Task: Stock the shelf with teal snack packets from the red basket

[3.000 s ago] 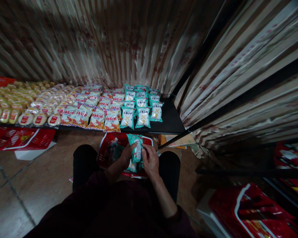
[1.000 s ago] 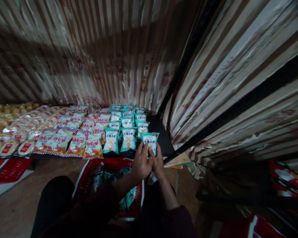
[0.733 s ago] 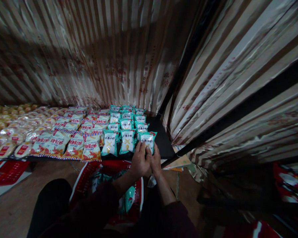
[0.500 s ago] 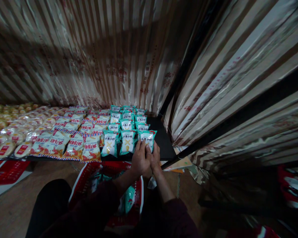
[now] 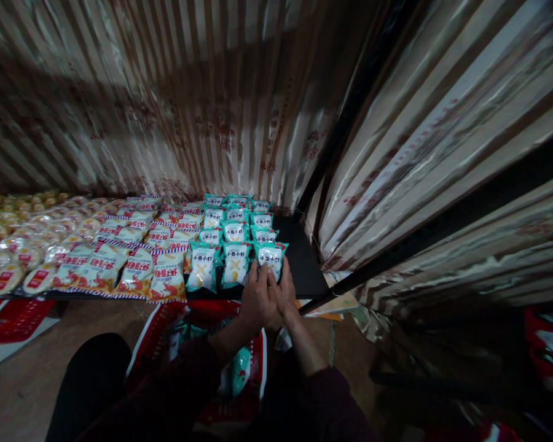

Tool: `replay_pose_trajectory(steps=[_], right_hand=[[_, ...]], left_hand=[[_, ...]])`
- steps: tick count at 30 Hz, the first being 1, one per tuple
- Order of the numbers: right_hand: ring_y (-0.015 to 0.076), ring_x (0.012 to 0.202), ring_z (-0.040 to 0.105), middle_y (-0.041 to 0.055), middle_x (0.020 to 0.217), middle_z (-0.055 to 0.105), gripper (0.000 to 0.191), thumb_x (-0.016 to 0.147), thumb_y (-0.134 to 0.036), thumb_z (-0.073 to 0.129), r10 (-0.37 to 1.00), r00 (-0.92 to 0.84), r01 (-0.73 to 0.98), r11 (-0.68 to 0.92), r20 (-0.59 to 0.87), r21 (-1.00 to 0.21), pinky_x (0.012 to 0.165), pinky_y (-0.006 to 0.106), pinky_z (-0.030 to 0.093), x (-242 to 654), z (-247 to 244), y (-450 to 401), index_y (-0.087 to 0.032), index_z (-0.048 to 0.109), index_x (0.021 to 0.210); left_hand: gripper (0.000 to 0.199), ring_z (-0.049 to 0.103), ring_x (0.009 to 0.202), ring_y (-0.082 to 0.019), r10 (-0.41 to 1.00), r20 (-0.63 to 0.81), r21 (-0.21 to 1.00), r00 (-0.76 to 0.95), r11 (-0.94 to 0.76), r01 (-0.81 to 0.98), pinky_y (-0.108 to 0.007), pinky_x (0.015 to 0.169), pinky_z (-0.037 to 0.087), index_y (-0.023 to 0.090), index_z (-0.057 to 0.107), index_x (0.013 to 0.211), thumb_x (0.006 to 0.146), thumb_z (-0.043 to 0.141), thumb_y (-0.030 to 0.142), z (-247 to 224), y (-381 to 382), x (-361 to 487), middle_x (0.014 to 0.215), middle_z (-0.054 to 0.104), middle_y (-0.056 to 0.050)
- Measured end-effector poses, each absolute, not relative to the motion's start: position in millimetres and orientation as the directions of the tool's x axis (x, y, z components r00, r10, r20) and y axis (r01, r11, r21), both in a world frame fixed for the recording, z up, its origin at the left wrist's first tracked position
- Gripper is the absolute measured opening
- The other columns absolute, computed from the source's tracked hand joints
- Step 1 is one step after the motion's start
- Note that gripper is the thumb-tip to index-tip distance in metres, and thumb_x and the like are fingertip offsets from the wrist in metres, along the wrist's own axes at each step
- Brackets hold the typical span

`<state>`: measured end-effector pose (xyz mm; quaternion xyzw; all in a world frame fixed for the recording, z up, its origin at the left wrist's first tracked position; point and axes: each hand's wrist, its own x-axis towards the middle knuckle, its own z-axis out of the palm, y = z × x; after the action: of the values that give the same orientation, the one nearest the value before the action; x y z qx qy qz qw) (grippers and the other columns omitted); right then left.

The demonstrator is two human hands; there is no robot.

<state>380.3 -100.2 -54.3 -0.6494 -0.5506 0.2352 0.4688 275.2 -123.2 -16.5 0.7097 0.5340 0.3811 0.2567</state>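
Both hands meet at a teal and white snack bag (image 5: 270,255) at the front right of several rows of like bags. My left hand (image 5: 257,301) has its fingers on the bag's lower left part, and my right hand (image 5: 284,290) holds its lower right side. The bag stands tilted back on the black shelf (image 5: 304,258), close beside another teal bag (image 5: 235,264). My hands cover its bottom edge.
Orange and white snack bags (image 5: 167,275) and round wrapped cakes (image 5: 39,279) fill the shelf leftward. Below is a red basket (image 5: 262,368) with teal bags inside. A black metal bar (image 5: 350,281) slants up at the right; striped curtains hang behind.
The bag between my hands has shifted slightly left and now stands closer to its neighbour. Both hands moved slightly left with it.
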Motion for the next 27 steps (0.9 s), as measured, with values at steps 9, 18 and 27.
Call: replay_pose_trajectory(steps=[9,18,27], right_hand=[[0.0284,0.129,0.043,0.0142,0.14,0.047,0.076,0.083,-0.06,0.046,0.926,0.293,0.491,0.067,0.237,-0.868,0.107,0.046,0.033,380,-54,-102,-0.018,0.031,0.144],[0.0283,0.129,0.043,0.0137,0.14,0.048,0.074,0.084,-0.062,0.044,0.946,0.231,0.521,0.075,0.226,-0.85,0.106,0.046,0.034,383,-58,-100,-0.018,0.036,0.142],[0.0276,0.138,0.029,0.0183,0.15,0.032,0.075,0.088,-0.057,0.038,0.891,0.308,0.608,0.084,0.333,-0.789,0.111,0.049,0.025,376,-56,-115,-0.012,0.024,0.146]], left_hand=[[0.057,0.028,0.138,-0.033,0.942,0.278,0.738,0.189,-0.335,0.586,-0.049,0.113,0.027,0.006,0.04,0.137,0.081,0.042,0.017,-19,-126,269,0.148,0.031,-0.02],[0.059,0.019,0.142,-0.033,0.933,0.282,0.723,0.223,-0.36,0.59,-0.052,0.113,0.025,0.005,0.037,0.139,0.081,0.042,0.016,-29,-126,268,0.151,0.026,-0.02],[0.063,0.016,0.143,-0.032,0.944,0.248,0.761,0.217,-0.328,0.559,-0.05,0.115,0.023,0.005,0.036,0.14,0.077,0.042,0.012,-17,-137,258,0.153,0.021,-0.02]])
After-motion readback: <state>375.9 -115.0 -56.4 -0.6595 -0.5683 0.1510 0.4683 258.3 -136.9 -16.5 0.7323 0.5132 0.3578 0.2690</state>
